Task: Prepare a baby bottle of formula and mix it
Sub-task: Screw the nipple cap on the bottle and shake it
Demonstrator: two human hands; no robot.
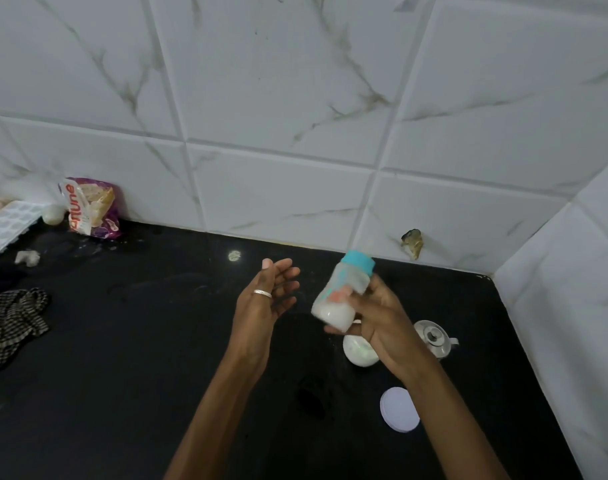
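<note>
Black stone counter (157, 375) meeting white marble-veined wall tiles (278, 98), seen from above my hands. At centre, my right hand (382, 320) grips the baby bottle (340, 292) around its lower body, fingers wrapped behind and thumb across the front, so the teal collar (359, 263) stays free and points toward 1 o'clock. The bottle is tilted and lifted clear of the counter; white formula pools in its lower end, toward 7 o'clock, and its outline is blurred, which I judge to mean mixing by shaking. My left hand (268, 299), just beside the bottle at 9 o'clock, is spread and holds nothing, palm facing the bottle, a ring (262, 293) on one finger; probably poised to steady or catch it.

Below my right hand, at 5 o'clock, stand a small white container (356, 351) and a steel vessel (434, 337), with a round white lid (398, 410) lying flat nearer me, set within easy reach of the working hand. Well apart, at 10 o'clock against the wall, a printed packet (91, 209) leans beside a white tray (8, 226); a checked cloth (11, 320) lies at 9 o'clock.
</note>
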